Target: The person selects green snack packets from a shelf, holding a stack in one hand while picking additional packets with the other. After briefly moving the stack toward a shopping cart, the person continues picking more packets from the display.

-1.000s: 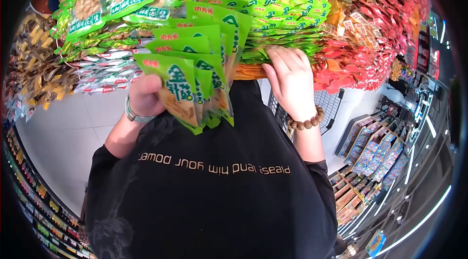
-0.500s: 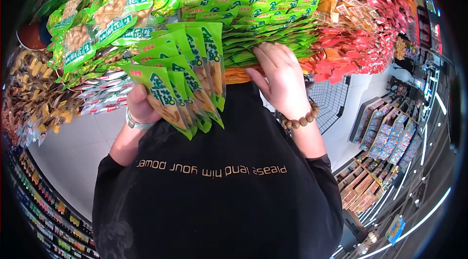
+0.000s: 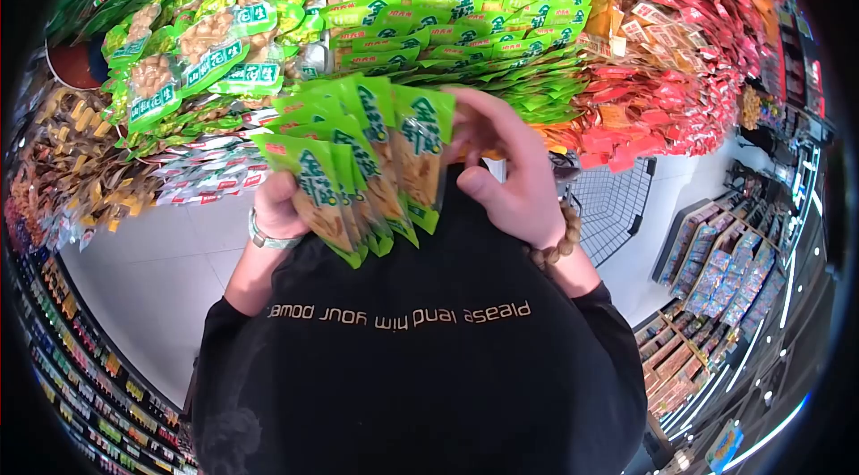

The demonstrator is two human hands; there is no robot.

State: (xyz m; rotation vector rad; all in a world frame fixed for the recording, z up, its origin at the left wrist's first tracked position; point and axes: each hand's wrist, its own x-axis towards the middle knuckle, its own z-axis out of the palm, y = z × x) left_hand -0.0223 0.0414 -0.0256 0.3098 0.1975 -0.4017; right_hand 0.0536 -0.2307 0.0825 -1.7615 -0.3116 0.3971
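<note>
A fanned bunch of green-topped snack packets [image 3: 344, 175] with clear lower windows is gripped at its left edge by my left hand [image 3: 279, 208], thumb in front. The windows show pale brown strips of food. My right hand [image 3: 514, 162] is at the right side of the fan, its fingertips partly behind the rightmost packet and its thumb apart from the fingers. Behind both hands, rows of matching green packets [image 3: 456, 5] lie in an overlapping pile on the display.
Bags of peanuts [image 3: 206, 41] lie to the left of the green pile, and red packets [image 3: 662, 95] are heaped to its right. A wire shopping basket or cart [image 3: 608, 202] stands low on the right. Shelves of goods [image 3: 716, 251] stand farther right.
My right hand has come off the green pile, back toward my body, to the right edge of the held fan. The fan has shifted slightly; my left hand keeps its hold.
</note>
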